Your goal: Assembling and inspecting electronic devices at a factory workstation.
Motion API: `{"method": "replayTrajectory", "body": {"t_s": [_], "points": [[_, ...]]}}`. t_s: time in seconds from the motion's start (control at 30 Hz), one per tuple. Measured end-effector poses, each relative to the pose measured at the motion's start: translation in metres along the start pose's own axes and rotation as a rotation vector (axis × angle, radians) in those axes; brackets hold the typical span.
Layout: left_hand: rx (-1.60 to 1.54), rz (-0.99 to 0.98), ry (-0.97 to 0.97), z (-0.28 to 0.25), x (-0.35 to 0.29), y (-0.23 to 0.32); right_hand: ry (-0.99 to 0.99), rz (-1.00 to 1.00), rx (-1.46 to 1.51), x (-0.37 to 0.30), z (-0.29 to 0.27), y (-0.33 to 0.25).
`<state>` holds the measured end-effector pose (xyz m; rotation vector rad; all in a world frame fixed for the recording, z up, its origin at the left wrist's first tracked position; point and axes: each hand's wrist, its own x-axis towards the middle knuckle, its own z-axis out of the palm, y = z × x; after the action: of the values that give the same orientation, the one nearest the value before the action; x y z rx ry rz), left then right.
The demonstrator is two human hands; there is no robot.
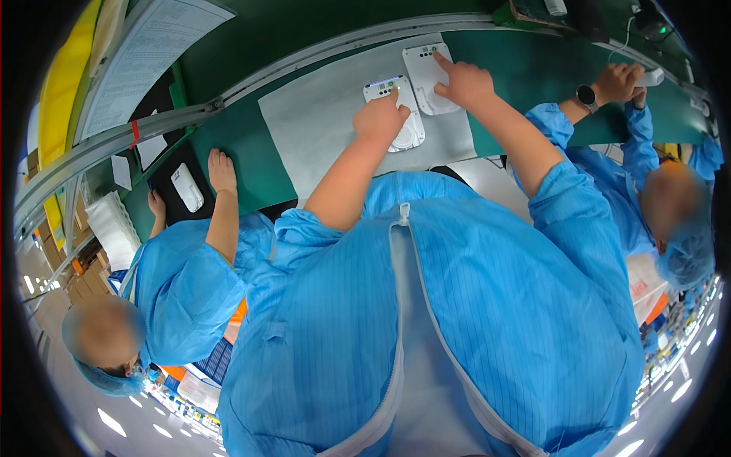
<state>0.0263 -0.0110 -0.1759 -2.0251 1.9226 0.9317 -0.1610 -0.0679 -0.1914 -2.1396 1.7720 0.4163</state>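
Observation:
Two flat white plastic devices (411, 135) lie side by side on a light grey mat, each with a row of small dark buttons near its far end. My left hand (376, 119) rests over the left device, its index fingertip touching the panel by the buttons and the other fingers curled. On the right device (421, 75), my right hand (467, 84) puts its outstretched index finger at the button end, thumb spread apart near the device's middle. Neither hand grips anything. A lit strip shows along the left device's far edge.
The grey mat (304, 107) covers part of a green bench (255, 171). A metal rail (343, 47) runs behind it. At left, a co-worker's hands flank a white device (186, 188) on a black pad; at right, another co-worker holds a white device (651, 77).

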Motion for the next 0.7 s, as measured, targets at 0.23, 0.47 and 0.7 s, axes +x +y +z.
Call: {"method": "replayTrajectory", "body": {"t_s": [0.23, 0.47, 0.7], "points": [[0.019, -0.018, -0.028, -0.001, 0.001, 0.001, 0.009, 0.005, 0.017, -0.001, 0.002, -0.002], [0.055, 0.030, -0.042, -0.001, 0.002, -0.004, 0.131, 0.148, 0.315, 0.005, 0.023, -0.013], [0.027, 0.096, -0.018, 0.004, 0.005, -0.008, 0.117, 0.317, 0.341, 0.025, 0.020, -0.018]]}}
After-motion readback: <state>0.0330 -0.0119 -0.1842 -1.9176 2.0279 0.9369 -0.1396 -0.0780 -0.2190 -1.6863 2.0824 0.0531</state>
